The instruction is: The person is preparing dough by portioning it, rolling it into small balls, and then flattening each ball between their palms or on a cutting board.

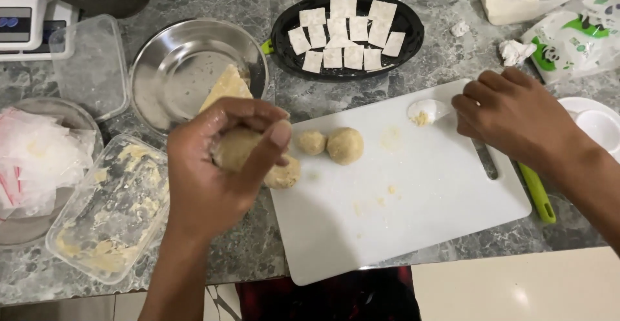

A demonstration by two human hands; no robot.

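Grey marbled counter (323,101) here, pretty crowded, with a white cutting board (413,192) sitting in the middle of it. Left hand (219,166) is raised over the board's left edge with its fingers (274,143) curled tight around a tan dough ball (236,148), thumb wrapped across the front, so it's cupped rather than pinched. Three more dough balls are on the board: one (283,174) right below that hand at the board's edge, then a small one (312,142) and a bigger one (345,145) touching each other just to the right. So the loose balls lie to the right of the left hand, and that hand is clearly the nearer one.

Right hand (510,117) is way over on the board's far right corner, fingers bent down and bunched near a white spoon (426,111) with some filling in it. Can't tell if it's actually gripping anything.

Behind the board there's a black oval tray (284,37) of square white wrappers (342,33), a steel bowl (187,62), and a smeared plastic container (110,211) off to the left.
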